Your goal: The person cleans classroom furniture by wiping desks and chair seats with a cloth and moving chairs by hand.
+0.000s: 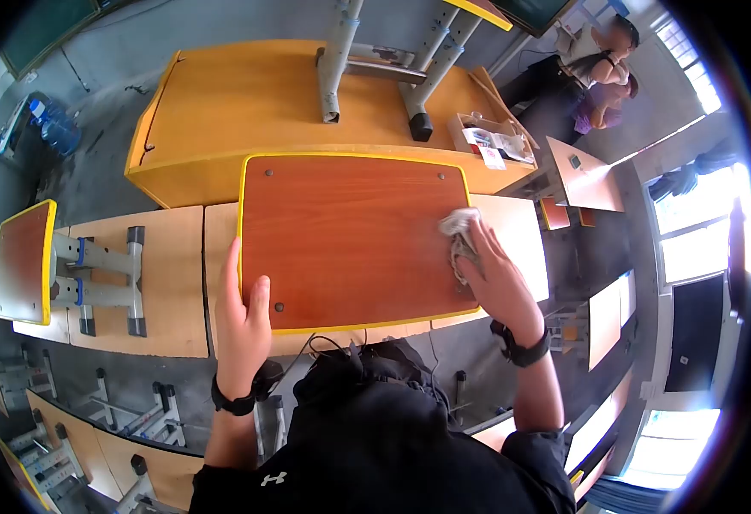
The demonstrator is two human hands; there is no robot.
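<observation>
Far left: a water jug (53,125) on grey floor, and below it an upturned desk (24,261) with a reddish top trimmed in yellow, lying on a pale tabletop (170,283), its grey metal legs (106,281) pointing sideways. Lower left, more overturned desks, legs up, packed close – little free floor between them. Further in, the left hand (243,321), fingers straight and together, thumb alongside, pressed flat against the left yellow edge of the reddish-brown desktop (350,240); gripping nothing, simply braced on the rim, with a dark wristband below. Centre: that desktop, broad and bare, yellow-edged all round with rounded corners and small screw heads near them, resting on pale tables whose surfaces show as strips to left and right. Behind it, a large orange-yellow teacher's desk (247,103) carrying another upturned frame (grey legs rising out of view) and a small box of papers (495,141) near its right end. Toward the right edge of the reddish top – the right hand (495,278), fingers spread, holding down a crumpled pale cloth (461,236) just inside the rim, partly under the fingers. Beyond the right edge, a narrow gap of dark floor, then more small tabletops. Far right: two people (598,77) standing close together by bright windows (692,231).
</observation>
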